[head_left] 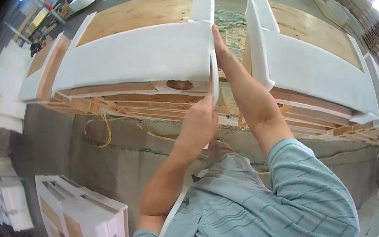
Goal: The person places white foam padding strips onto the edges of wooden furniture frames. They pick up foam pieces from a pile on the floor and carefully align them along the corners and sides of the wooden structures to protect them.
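Note:
In front of me on the left stands a wooden furniture frame (136,15) with white foam padding (136,52) over its front and edges. A white foam strip (214,76) hangs along its right side, standing slightly away from the front corner. My left hand (199,119) is closed on the strip's lower end near that corner, and a bit of white shows below the fingers. Higher up, my right hand (218,46) lies stretched out against the same side of the frame; its palm and most fingers are hidden. A similar padded frame (316,70) stands just right of my right arm.
A narrow gap with wooden slats (232,81) separates the frames. Yellowish hoses (105,132) lie on the floor below. Behind me at left stand more padded frames (87,215). White foam stacks (9,87) are along the far left, and pallets (370,29) at the back right.

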{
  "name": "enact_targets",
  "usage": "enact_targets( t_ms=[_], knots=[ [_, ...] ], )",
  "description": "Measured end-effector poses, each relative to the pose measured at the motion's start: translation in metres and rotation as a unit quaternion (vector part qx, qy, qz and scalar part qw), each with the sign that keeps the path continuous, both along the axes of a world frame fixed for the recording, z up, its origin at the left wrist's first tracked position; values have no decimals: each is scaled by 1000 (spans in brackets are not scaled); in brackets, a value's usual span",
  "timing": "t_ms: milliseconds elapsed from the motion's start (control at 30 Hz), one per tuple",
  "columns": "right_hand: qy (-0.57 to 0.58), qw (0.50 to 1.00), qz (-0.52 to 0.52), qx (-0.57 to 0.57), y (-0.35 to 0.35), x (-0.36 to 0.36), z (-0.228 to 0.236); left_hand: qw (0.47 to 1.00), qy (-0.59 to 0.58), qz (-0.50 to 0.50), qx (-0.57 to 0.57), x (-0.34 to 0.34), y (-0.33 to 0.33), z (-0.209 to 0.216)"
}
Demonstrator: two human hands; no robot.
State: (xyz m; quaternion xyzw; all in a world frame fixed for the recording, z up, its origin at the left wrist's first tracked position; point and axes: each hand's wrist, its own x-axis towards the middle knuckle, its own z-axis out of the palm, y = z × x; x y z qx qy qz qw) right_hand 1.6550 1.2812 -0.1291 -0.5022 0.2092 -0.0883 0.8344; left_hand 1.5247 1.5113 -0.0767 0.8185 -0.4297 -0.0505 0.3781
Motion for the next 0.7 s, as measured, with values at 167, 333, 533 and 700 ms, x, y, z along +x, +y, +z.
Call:
enact_targets(
  t_ms=[167, 333, 533, 700],
  knots=[
    [-41, 998, -2, 39, 10, -21, -9, 999, 51, -15, 10, 18, 17, 11],
    [32, 998, -47, 37, 48, -53, 11, 994, 63, -70, 51, 41, 27, 12],
    [53, 989, -93, 101, 63, -65, -5, 983, 110, -137, 61, 78, 35, 12],
    [42, 972, -216, 83, 106, -88, -12, 962, 145, -215, 79, 113, 66, 7]
  ],
)
